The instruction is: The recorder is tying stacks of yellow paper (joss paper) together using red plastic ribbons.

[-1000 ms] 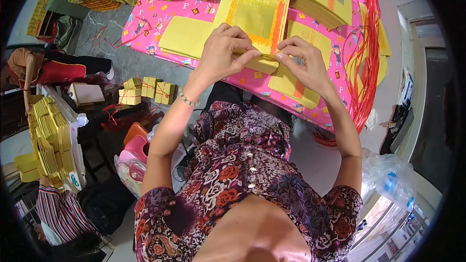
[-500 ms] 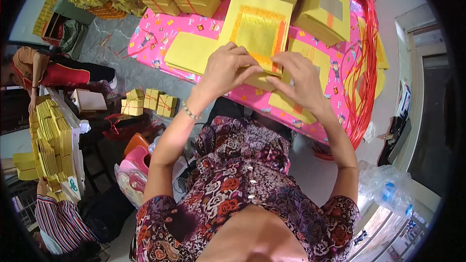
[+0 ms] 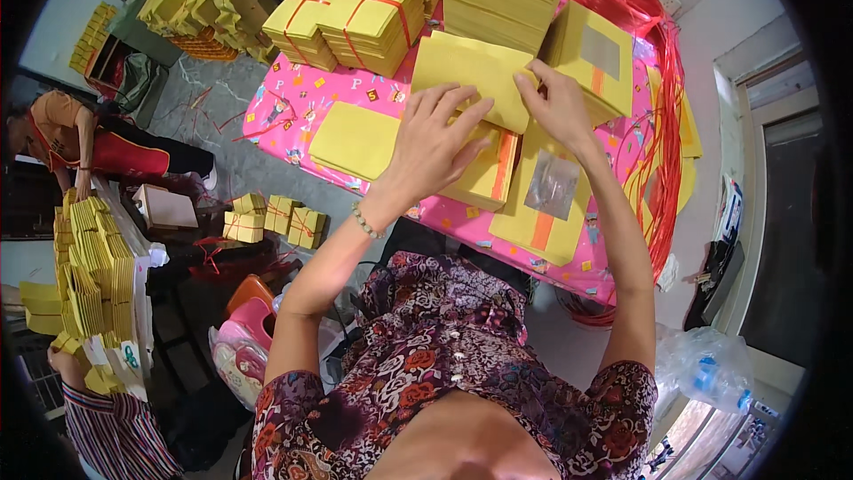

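A yellow paper sheet (image 3: 471,67) lies folded over on a low stack of similar paper (image 3: 487,182) in front of me, its plain side up. My left hand (image 3: 431,138) rests on the sheet's near part with the fingers spread. At the sheet's far right corner my right hand (image 3: 560,107) is closed, thumb and fingers at the paper's edge. To the right of the stack lies flat yellow paper with a silver foil square (image 3: 551,185) and an orange strip. A thin pile of plain yellow paper (image 3: 355,142) sits left of my left hand.
Tall yellow paper stacks (image 3: 498,0) and red-tied bundles (image 3: 373,22) stand along the far side of the pink patterned table (image 3: 284,102). Red plastic strands (image 3: 666,160) hang at the right. Two people work at the left beside piled yellow paper (image 3: 98,258).
The sheet lay with its foil and orange print facing up; now its plain side covers that. My right hand moved to the far right corner, and my left hand's fingers spread out.
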Tool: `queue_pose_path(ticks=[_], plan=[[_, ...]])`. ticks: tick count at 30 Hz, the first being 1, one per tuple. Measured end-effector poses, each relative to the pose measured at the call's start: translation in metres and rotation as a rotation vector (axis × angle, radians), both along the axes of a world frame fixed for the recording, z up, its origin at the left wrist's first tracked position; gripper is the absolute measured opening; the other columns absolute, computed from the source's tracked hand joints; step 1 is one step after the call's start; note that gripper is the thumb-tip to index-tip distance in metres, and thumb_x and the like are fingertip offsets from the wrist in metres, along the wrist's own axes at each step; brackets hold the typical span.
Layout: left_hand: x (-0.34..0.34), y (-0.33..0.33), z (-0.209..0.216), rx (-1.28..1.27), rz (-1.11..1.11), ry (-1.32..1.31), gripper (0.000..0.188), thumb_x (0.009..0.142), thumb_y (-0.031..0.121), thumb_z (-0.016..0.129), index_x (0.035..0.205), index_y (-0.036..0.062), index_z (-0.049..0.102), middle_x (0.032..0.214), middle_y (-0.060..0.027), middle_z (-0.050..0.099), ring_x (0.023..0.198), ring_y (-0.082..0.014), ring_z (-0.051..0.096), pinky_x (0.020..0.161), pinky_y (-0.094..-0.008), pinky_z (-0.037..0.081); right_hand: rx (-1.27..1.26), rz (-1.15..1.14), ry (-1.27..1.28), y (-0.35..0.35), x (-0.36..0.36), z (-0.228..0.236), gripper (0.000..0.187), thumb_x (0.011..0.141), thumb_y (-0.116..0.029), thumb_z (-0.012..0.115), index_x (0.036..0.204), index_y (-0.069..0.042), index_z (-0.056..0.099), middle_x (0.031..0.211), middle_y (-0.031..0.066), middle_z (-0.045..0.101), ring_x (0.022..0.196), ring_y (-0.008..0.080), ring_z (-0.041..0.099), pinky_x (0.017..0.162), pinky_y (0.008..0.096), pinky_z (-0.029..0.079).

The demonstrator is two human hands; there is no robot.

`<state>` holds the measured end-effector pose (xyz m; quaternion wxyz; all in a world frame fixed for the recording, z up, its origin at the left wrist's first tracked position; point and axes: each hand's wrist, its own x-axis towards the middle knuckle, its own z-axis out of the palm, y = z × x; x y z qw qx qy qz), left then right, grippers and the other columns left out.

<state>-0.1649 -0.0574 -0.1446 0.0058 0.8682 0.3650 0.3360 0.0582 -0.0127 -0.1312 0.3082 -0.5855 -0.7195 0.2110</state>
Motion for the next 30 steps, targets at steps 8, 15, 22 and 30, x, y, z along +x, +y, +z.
queue_pose_path(ticks=[8, 15, 22, 30], plan=[[0.010, 0.028, -0.023, -0.081, 0.009, 0.217, 0.062, 0.088, 0.045, 0.057, 0.142, 0.0188, 0.040, 0.140, -0.0218, 0.037, 0.130, -0.0405, 0.033, 0.107, -0.0525, 0.027, 0.149, -0.008, -0.236, 0.045, 0.012, -0.018, 0.032, 0.088, -0.031, 0.060, 0.096, 0.001, 0.061, 0.087, 0.0214, 0.064, 0.082, 0.0365, 0.062, 0.070, 0.0445, 0.049], [0.012, 0.035, -0.028, -0.158, -0.007, 0.226, 0.066, 0.090, 0.050, 0.051, 0.146, 0.0189, 0.034, 0.144, -0.0258, 0.033, 0.134, -0.0441, 0.029, 0.111, -0.0547, 0.021, 0.485, 0.074, -0.385, 0.050, -0.011, -0.007, 0.019, 0.085, -0.017, 0.061, 0.094, -0.001, 0.057, 0.087, 0.0187, 0.059, 0.086, 0.0367, 0.059, 0.074, 0.0449, 0.048], [0.014, 0.037, -0.029, -0.162, -0.022, 0.204, 0.066, 0.091, 0.051, 0.051, 0.146, 0.0186, 0.035, 0.143, -0.0260, 0.033, 0.133, -0.0444, 0.029, 0.111, -0.0551, 0.021, 0.158, 0.237, -0.287, 0.091, -0.026, -0.023, 0.026, 0.092, -0.015, 0.052, 0.109, 0.000, 0.064, 0.102, 0.0189, 0.064, 0.097, 0.0377, 0.060, 0.086, 0.0432, 0.048], [0.013, 0.038, -0.031, -0.207, -0.008, 0.231, 0.066, 0.092, 0.051, 0.049, 0.148, 0.0222, 0.031, 0.147, -0.0229, 0.029, 0.135, -0.0425, 0.027, 0.112, -0.0549, 0.019, 0.095, 0.233, -0.297, 0.093, -0.030, -0.024, 0.023, 0.090, -0.012, 0.053, 0.104, 0.001, 0.066, 0.102, 0.0199, 0.065, 0.098, 0.0371, 0.060, 0.086, 0.0430, 0.048]])
